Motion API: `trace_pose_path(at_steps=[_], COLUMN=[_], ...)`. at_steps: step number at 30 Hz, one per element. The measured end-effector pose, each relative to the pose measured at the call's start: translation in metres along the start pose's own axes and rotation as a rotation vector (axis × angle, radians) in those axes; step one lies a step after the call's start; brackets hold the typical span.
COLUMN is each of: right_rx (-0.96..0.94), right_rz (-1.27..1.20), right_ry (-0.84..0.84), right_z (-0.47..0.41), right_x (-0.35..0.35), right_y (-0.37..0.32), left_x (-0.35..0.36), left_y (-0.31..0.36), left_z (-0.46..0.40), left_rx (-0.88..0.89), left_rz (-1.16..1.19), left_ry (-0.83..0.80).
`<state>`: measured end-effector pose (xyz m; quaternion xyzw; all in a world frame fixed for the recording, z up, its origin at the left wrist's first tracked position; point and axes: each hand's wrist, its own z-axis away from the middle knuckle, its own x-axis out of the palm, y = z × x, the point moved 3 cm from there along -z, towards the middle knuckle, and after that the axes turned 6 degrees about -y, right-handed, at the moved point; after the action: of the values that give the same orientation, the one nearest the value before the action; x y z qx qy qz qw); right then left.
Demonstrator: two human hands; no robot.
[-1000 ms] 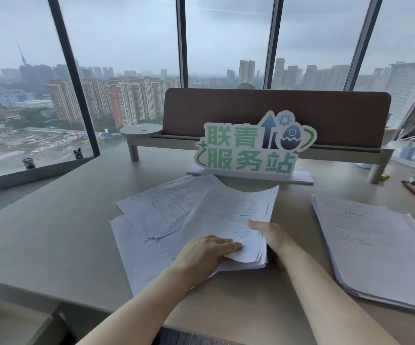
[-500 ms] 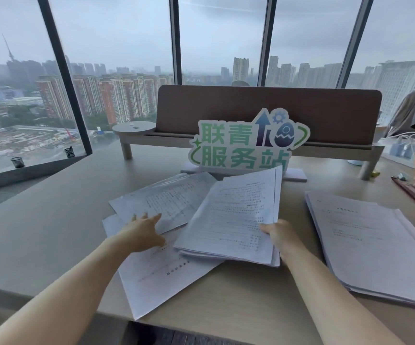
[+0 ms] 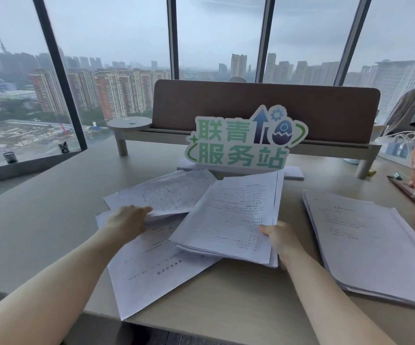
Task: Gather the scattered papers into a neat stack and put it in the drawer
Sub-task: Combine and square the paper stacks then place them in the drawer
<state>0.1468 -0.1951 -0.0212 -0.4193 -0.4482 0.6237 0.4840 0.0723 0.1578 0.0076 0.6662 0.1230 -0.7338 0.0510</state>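
Window-side desk (image 3: 52, 207), city haze beyond. Gathering only partly done — we see no drawer. Right hand (image 3: 280, 239) pinches a thick sheaf (image 3: 231, 215), its far edge raised; left hand (image 3: 126, 220) grips a second bundle (image 3: 169, 192) over loose sheets (image 3: 151, 270). Another pile (image 3: 370, 240) lies well apart, untouched.

"联青服务站" in green on the cut-out desk sign (image 3: 243, 143); print on the papers (image 3: 229, 215) illegible
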Motion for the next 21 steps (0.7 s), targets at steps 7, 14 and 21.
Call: trace_pose_path(at_steps=[7, 14, 21], right_rx=[-0.027, -0.054, -0.03], right_rz=[-0.145, -0.295, -0.193], right_ry=[0.004, 0.074, 0.027], right_z=[0.01, 0.017, 0.012], right_x=[-0.007, -0.005, 0.001], right_y=[-0.003, -0.004, 0.0], left_x=[0.0, -0.026, -0.053], left_y=[-0.009, -0.009, 0.029], left_z=[0.006, 0.016, 0.031], left_rx=[-0.073, -0.14, -0.009], left_rz=[0.013, 0.184, 0.394], left_ry=[0.222, 0.377, 0.579])
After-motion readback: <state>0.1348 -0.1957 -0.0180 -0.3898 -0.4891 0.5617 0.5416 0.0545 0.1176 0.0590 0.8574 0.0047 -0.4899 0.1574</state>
